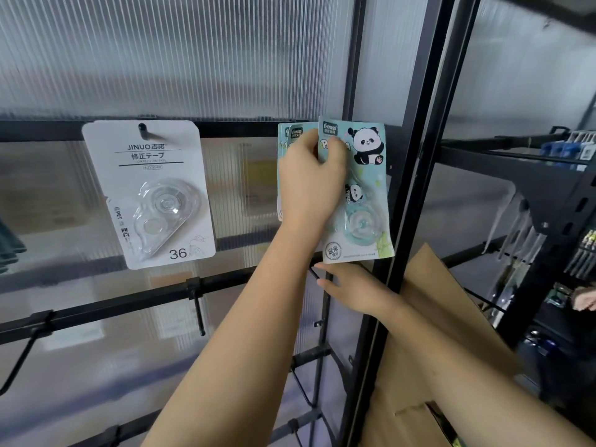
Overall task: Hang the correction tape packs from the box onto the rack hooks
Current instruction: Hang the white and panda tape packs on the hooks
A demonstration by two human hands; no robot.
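The left hand (311, 175) curls its fingers over the top of the front panda correction tape pack (356, 191), pinching it near the hang hole against the packs behind it (292, 137). The right hand (350, 290), at six o'clock of that pack, lies flat and loose just under its bottom edge, holding nothing. To seat it well, I judge the hole should line up with the hook, hidden behind the fingers, while the lower hand steadies the card square. At nine o'clock hangs a white JINUO correction tape pack (151, 195); the cardboard box (432, 333) sits at five o'clock.
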